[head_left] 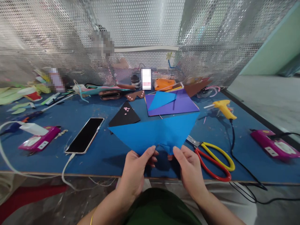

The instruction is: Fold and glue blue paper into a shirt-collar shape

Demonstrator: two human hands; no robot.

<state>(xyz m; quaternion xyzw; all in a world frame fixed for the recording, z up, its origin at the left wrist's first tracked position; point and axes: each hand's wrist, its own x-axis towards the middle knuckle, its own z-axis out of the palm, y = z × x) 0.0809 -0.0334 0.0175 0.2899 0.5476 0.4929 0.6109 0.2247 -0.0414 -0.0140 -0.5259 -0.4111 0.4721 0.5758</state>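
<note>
- The left hand [137, 170] pinched the lower edge of the blue paper [156, 132], thumb on top, fingers curled beneath.
- The right hand [189, 167] gripped the same edge likewise.
- The paper was held at centre frame, above the table [105, 153].
- Scissors [213, 159] lay just right of the hands; a phone [84, 135] lay left.

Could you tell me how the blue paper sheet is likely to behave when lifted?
The blue paper sheet looks thin, so it is probably light and floppy; here the left hand and right hand both pinch its lower corner. It bunches between them, so it likely creases easily.
</note>
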